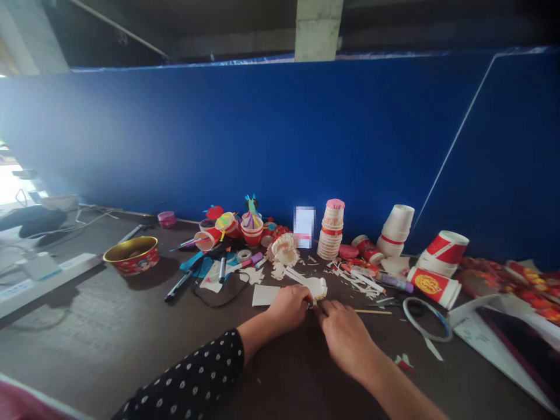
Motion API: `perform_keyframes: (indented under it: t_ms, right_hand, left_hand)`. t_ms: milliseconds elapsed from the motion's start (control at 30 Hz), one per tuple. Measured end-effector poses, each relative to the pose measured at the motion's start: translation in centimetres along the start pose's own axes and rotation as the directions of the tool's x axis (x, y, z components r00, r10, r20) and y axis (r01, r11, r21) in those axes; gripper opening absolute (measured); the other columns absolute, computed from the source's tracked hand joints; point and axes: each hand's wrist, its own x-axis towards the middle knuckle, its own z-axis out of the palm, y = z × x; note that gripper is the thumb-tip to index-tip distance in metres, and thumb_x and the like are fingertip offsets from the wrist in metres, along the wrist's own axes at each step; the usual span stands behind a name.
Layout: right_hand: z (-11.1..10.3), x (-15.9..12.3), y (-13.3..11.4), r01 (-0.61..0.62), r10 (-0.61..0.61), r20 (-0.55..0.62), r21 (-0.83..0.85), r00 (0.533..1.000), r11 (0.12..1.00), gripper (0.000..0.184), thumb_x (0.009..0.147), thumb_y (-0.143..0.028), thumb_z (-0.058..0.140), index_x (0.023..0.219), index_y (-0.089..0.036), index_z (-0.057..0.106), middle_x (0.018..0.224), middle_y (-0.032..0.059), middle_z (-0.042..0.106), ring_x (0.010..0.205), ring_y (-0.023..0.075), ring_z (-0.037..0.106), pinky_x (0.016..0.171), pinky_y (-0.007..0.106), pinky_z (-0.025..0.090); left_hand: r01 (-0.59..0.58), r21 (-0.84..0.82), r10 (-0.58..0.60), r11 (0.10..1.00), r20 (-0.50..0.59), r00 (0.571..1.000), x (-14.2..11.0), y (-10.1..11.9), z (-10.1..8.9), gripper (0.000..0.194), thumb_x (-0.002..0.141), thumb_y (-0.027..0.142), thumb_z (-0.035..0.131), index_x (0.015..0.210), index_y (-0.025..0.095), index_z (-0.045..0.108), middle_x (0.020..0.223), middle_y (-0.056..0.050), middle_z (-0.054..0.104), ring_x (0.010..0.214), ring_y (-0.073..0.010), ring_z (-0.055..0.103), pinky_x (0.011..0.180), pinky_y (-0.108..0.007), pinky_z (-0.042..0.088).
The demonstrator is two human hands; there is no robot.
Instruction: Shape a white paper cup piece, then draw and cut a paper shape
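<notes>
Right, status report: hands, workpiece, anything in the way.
Left hand at the white paper piece, grip unclear. Right hand close beside it, fingertips hidden. Nearby: white card by the left hand, thin stick by the right.

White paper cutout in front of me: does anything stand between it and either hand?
Nothing visible does. The left hand touches the near edge of the white paper cutout; the right hand is close beside, its contact unclear.

Single wide view from the person's own head, facing forward and down over the left hand and right hand, close in and below centre. The table spreads to either side of the hands; beyond them, farther off, a blue partition spans the view.
</notes>
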Motion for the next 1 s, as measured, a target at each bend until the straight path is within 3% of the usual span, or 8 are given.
perform_keyframes:
  t_ms: [267,467,667,833,1000]
  right_hand:
    - [0.2,0.1,-0.1,0.0,0.0,0.006,-0.029,1.0,1.0,0.037,0.083,-0.005,0.032,0.105,-0.011,0.061,0.097,0.0149,0.062,0.089,0.0267,0.056,0.071,0.038,0.042]
    - [0.7,0.2,-0.1,0.007,-0.007,0.005,-0.036,1.0,0.999,0.038,0.084,-0.005,0.031,0.11,-0.01,0.058,0.096,0.0154,0.064,0.088,0.0262,0.058,0.074,0.04,0.043]
    - [0.0,-0.3,-0.2,0.01,-0.011,0.07,0.015,0.997,1.0,0.043,0.076,0.0,0.036,0.116,-0.002,0.052,0.115,0.0218,0.057,0.106,0.0277,0.053,0.087,0.04,0.04]
    - [-0.4,-0.5,0.6,0.036,-0.041,0.08,0.064,0.996,0.997,0.049,0.07,0.002,0.038,0.117,-0.006,0.053,0.116,0.0206,0.057,0.103,0.0269,0.056,0.085,0.037,0.043]
    - [-0.2,-0.4,0.7,0.06,-0.067,0.071,0.094,0.995,0.994,0.052,0.072,0.001,0.036,0.122,-0.006,0.05,0.121,0.0207,0.054,0.108,0.0249,0.053,0.09,0.035,0.041]
  left_hand:
    - [-0.025,-0.018,0.025,1.0,0.025,0.999,-0.1,0.0,-0.2,0.015,0.07,0.017,0.052,0.078,0.016,0.065,0.08,-0.005,0.064,0.077,-0.0178,0.057,0.071,-0.026,0.042]
    - [0.024,-0.052,-0.021,0.998,0.048,0.999,0.1,0.0,-0.1,0.018,0.073,0.016,0.05,0.079,0.018,0.067,0.083,-0.004,0.065,0.081,-0.0168,0.057,0.075,-0.025,0.043]
    - [0.024,-0.031,-0.023,0.999,0.038,0.999,0.2,0.2,0.0,0.018,0.073,0.016,0.049,0.077,0.017,0.067,0.082,-0.004,0.063,0.08,-0.017,0.056,0.074,-0.025,0.043]
    - [0.031,0.019,-0.032,0.999,0.037,0.999,0.2,0.3,0.1,0.019,0.074,0.016,0.048,0.076,0.017,0.066,0.082,-0.005,0.063,0.08,-0.0174,0.056,0.074,-0.025,0.042]
    - [0.021,0.056,-0.023,0.998,0.043,0.999,0.1,0.4,0.1,0.02,0.077,0.017,0.046,0.077,0.017,0.066,0.082,-0.005,0.063,0.081,-0.0175,0.056,0.074,-0.025,0.042]
